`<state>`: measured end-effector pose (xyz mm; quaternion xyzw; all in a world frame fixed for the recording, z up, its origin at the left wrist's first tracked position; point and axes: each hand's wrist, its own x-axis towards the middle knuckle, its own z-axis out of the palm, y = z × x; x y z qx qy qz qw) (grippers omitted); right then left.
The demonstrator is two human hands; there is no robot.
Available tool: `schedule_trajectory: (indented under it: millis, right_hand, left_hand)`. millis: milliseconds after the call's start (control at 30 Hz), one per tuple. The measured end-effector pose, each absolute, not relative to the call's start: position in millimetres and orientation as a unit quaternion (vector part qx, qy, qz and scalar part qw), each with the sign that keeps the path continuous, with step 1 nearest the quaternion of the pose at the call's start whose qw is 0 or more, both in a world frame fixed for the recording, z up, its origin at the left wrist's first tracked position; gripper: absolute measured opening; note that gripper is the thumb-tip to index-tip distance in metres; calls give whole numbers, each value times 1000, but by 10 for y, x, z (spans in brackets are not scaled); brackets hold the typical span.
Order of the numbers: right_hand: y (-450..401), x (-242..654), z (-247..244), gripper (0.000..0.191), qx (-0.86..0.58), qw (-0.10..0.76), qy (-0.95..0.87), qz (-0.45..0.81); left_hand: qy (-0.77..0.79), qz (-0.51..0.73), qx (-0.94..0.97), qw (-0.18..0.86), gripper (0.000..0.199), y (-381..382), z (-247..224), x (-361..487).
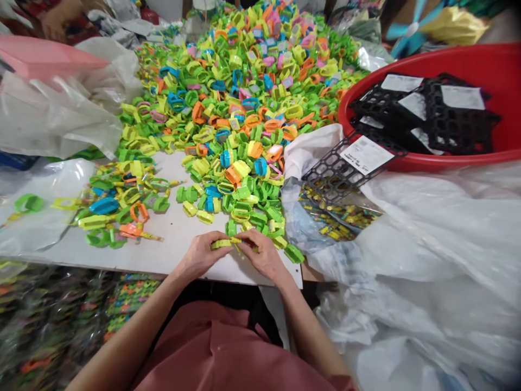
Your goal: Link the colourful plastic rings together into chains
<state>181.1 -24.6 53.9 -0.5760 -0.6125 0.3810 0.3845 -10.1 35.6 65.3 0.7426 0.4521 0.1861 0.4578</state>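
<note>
You had the yellow plastic strip (223, 244) lying crosswise, long axis running left to right, just in from the counter (175, 255) edge. Your left hand (199, 254) and right hand (262, 252) were both closed on it in a pinch, and its free end pointed left, so left was nearer. Green plastic loops (248, 201) sat right ahead.

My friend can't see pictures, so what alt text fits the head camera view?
A person's left hand and right hand pinch a yellow plastic strip at a white table's edge. Bright green, yellow, orange and blue plastic rings heap the table. A red tub of black mesh pieces sits to the right.
</note>
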Motion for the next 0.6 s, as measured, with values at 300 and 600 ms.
schedule_trajectory:
  millis: [300, 600]
  right_hand:
    - [-214, 1739, 476, 16, -570, 415, -638, 311]
    - [-388, 1876, 643, 15, -502, 299, -688, 431]
  left_hand:
    - [471, 129, 789, 372, 27, 334, 645, -56]
    - [435, 84, 842, 307, 22, -35, 459, -107]
